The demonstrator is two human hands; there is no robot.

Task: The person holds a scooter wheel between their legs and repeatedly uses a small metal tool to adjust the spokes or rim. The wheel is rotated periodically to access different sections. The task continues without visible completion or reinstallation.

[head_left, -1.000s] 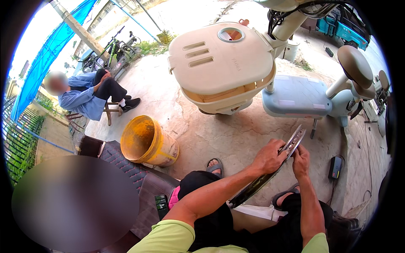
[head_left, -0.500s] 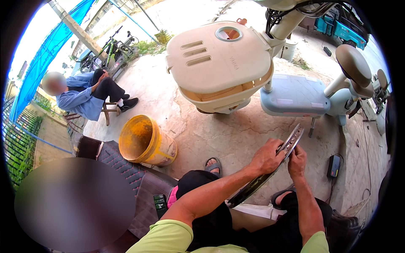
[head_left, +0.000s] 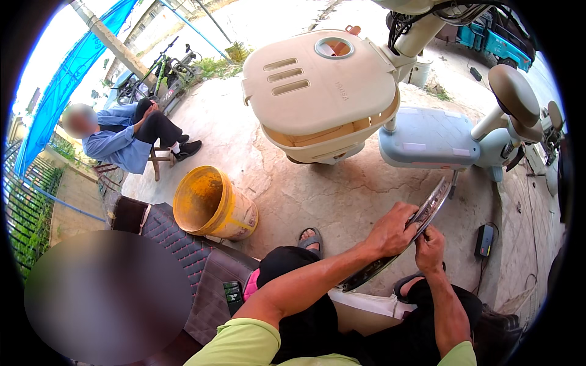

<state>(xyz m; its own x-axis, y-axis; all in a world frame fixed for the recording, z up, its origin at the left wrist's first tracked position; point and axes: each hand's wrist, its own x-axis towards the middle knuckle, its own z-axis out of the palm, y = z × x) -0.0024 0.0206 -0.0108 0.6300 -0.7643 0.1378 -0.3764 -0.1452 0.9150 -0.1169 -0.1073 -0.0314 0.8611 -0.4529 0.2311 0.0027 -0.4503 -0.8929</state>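
Observation:
A long, narrow, curved piece with a shiny metal edge and dark sides, like a wheel rim seen nearly edge-on (head_left: 434, 204), slants across in front of my knees. My left hand (head_left: 394, 229) is closed over its upper left side, fingers wrapped onto the edge. On the opposite side my right hand (head_left: 430, 249) is closed, fingers curled and pinching at the rim's edge. What lies under its fingertips is hidden. The rim's lower end passes behind my left forearm, above a white strip (head_left: 372, 301) between my legs.
A yellow-stained bucket (head_left: 238, 213) stands left of my sandalled foot. Ahead is an electric scooter with a cream basket (head_left: 323, 85) and pale blue footboard (head_left: 427, 137). A black charger-like box (head_left: 484, 240) lies at right. A person (head_left: 122, 134) sits at far left.
The rim has turned slightly in my hands, showing more of its shiny curved face. My right hand has shifted a little lower along its edge.

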